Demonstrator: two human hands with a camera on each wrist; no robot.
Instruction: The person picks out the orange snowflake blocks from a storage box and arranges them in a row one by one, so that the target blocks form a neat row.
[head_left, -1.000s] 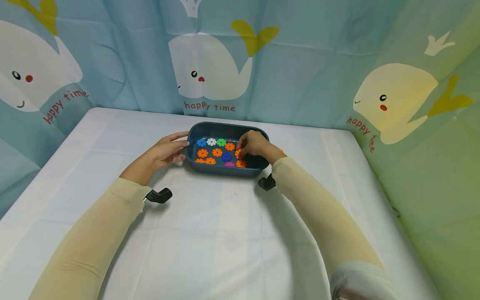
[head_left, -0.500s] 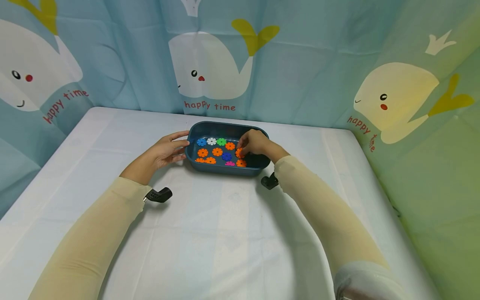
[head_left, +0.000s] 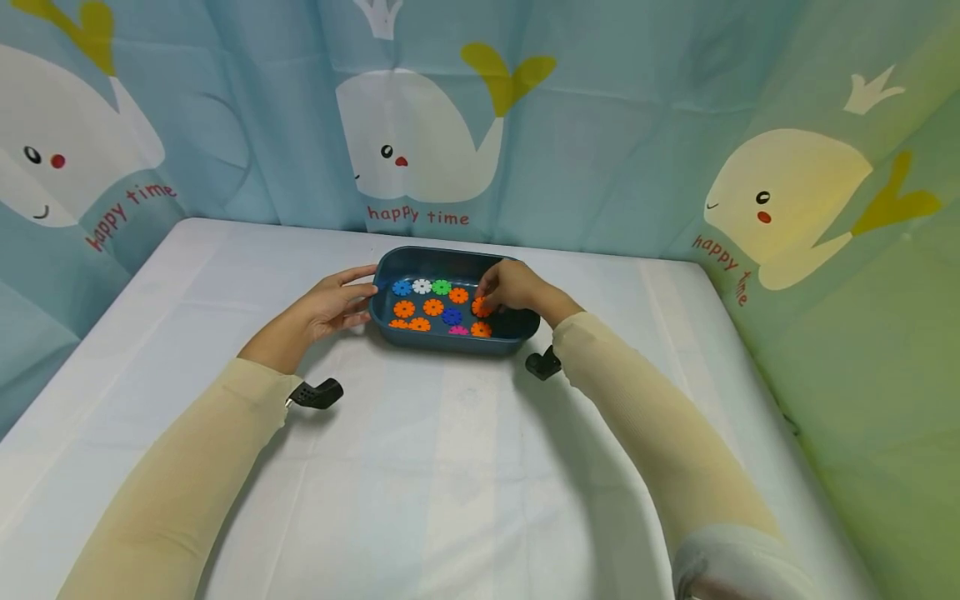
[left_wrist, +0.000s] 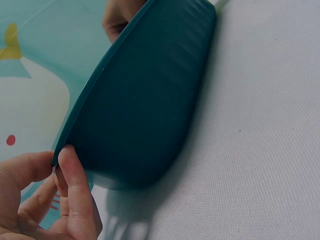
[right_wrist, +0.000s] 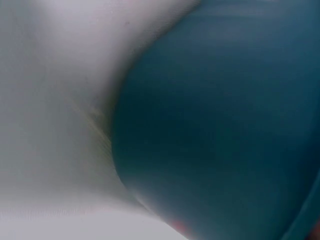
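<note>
A dark teal plastic basin [head_left: 442, 340] stands toward the back of the table. My left hand [head_left: 330, 304] holds its left end, and in the left wrist view the thumb and a finger [left_wrist: 75, 175] pinch the rim. My right hand [head_left: 513, 285] reaches over the right side into the basin. Its curled fingertips pinch the edge of an orange snowflake disc [head_left: 478, 307] low over the basin's floor. Several other snowflake discs lie in rows to the left, among them a white one [head_left: 422, 286], a green one [head_left: 442, 287] and a pink one [head_left: 458, 331].
A white cloth covers the table [head_left: 390, 467]. Behind it hangs a blue curtain [head_left: 615, 167] printed with whales. The right wrist view is filled by the basin's outer wall [right_wrist: 215, 115], with a blurred reddish spot [right_wrist: 178, 226] at its lower edge.
My right hand and forearm have shifted slightly to the right, and more of the orange disc shows at the fingertips. The left hand keeps its hold on the basin.
</note>
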